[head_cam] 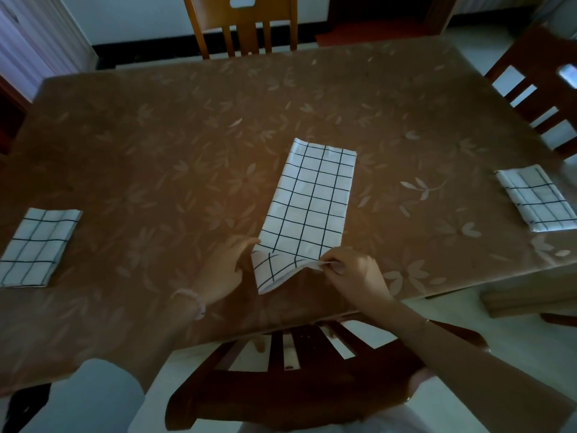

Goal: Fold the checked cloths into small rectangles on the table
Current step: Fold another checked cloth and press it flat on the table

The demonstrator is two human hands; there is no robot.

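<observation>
Left cloth: We see the left cloth folded into a small rectangle. It lies flat near the left edge of the tabletop, well apart from both hands.
Left hand: The left hand holds the near left edge of the middle cloth between thumb and fingers. We note a pale bracelet on its wrist.
Far chair: The far chair stands at the tabletop's far side.
Near chair: The dark near chair sits below the hands, at the near edge.
Middle cloth: We find it folded into a long strip running away from us at the centre. Its far end lies flat, and its near end is raised off the tabletop and bent.
Right hand: The right hand pinches the strip's near right corner with thumb and fingertips.
Right cloth: The right cloth lies folded small near the right edge.
Right chair: The right chair stands just beyond that cloth.
</observation>
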